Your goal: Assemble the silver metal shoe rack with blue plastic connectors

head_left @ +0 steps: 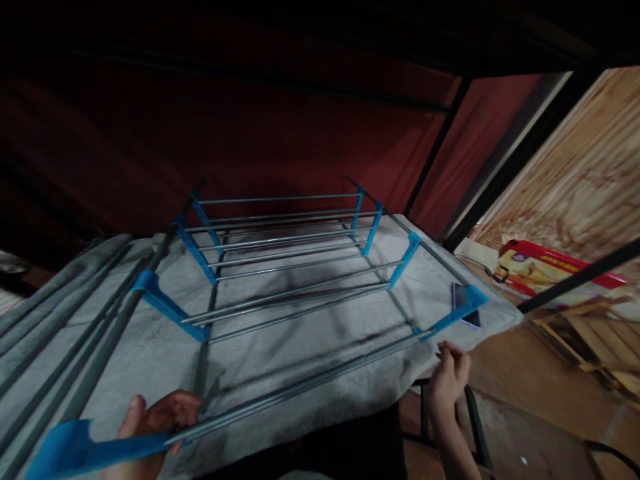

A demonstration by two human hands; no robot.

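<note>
A rack of thin grey metal tubes [300, 305] and blue plastic brackets lies on a cloth-covered surface [300, 353]. My left hand [163, 417] is at its near left corner, thumb raised and fingers curled about the inner end of a blue bracket [115, 453], where two front tubes [300, 383] meet it. My right hand [450, 373] hovers just off the near right bracket [457, 313], thumb and fingers pinched together; whatever may be between them is too small to make out. The right ends of the front tubes reach that bracket.
Several loose grey tubes [65, 327] lie along the left side. Under the near right bracket is a dark flat phone-like object [473, 319]. A red and yellow package [545, 267] and wooden slats [600, 347] are on the right. Dark frame bars [505, 167] rise beside a red sheet [300, 140].
</note>
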